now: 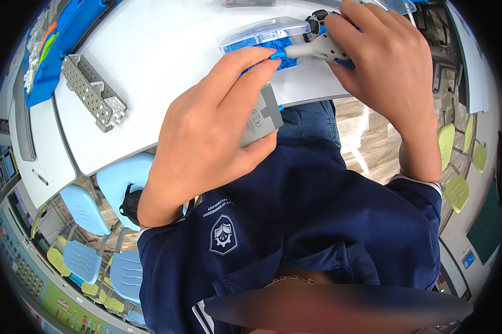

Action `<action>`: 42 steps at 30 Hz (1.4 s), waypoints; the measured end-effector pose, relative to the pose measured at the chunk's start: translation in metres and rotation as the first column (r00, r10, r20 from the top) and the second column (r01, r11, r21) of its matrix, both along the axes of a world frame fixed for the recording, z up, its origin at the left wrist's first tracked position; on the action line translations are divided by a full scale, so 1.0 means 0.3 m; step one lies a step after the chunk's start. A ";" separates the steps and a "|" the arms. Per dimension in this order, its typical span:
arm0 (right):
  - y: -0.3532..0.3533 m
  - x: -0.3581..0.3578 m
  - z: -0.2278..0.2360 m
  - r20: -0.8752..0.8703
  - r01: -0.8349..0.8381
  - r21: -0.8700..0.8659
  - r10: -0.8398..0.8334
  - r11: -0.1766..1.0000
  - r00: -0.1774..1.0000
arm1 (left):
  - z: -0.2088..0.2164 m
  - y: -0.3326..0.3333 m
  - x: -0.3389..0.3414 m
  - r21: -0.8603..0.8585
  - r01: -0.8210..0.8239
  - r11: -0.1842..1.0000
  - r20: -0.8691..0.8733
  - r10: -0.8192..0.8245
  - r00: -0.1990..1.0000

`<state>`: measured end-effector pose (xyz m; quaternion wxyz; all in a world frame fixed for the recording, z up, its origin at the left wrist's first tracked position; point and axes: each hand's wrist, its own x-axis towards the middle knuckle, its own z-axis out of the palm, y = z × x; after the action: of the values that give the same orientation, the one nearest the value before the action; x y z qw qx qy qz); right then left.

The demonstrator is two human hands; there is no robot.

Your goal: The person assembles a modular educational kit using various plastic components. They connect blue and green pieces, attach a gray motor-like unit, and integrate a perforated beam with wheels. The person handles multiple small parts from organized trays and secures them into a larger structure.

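My left hand [198, 125] is closed around a grey box-shaped module [263, 118], with the thumb along its near side. A small blue peg shows at the module's right edge. Two fingertips of that hand pinch another blue peg [277, 55], which meets the tip of a light grey hand tool [312, 51]. The tool tapers toward the peg and has dark dots on its side. My right hand [381, 61] wraps round its thicker end, partly hiding it. Just behind the fingers stands a clear plastic box [265, 30] with many small blue pieces [287, 60].
A grey perforated beam assembly [92, 92] lies on the white table [151, 50] at the left. Beyond it is a blue tray [53, 64] with coloured parts. A black-and-grey item [316, 21] sits by my right fingers. Blue chairs [84, 209] stand at lower left, green chairs [456, 192] at right.
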<state>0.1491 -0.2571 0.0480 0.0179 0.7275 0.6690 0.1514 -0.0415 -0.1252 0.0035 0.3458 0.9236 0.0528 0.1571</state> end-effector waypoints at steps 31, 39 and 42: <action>-0.031 -0.044 -0.005 -0.051 -0.279 0.006 0.279 0.960 0.959 | 0.023 -0.001 -0.028 -0.061 -0.056 0.997 0.108 0.063 0.992; -0.024 0.077 0.011 0.080 -0.123 -0.017 0.124 0.992 0.989 | 0.062 0.037 -0.094 -0.248 -0.200 0.948 0.016 0.210 0.977; -0.004 0.061 -0.001 0.036 -0.096 -0.049 0.098 0.994 0.995 | 0.041 0.047 -0.070 -0.159 -0.091 0.983 0.104 0.108 0.989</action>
<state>0.1673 -0.2583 0.0476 0.0403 0.6904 0.7066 0.1500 -0.0624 -0.1112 0.0157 0.4099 0.8802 0.0915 0.2212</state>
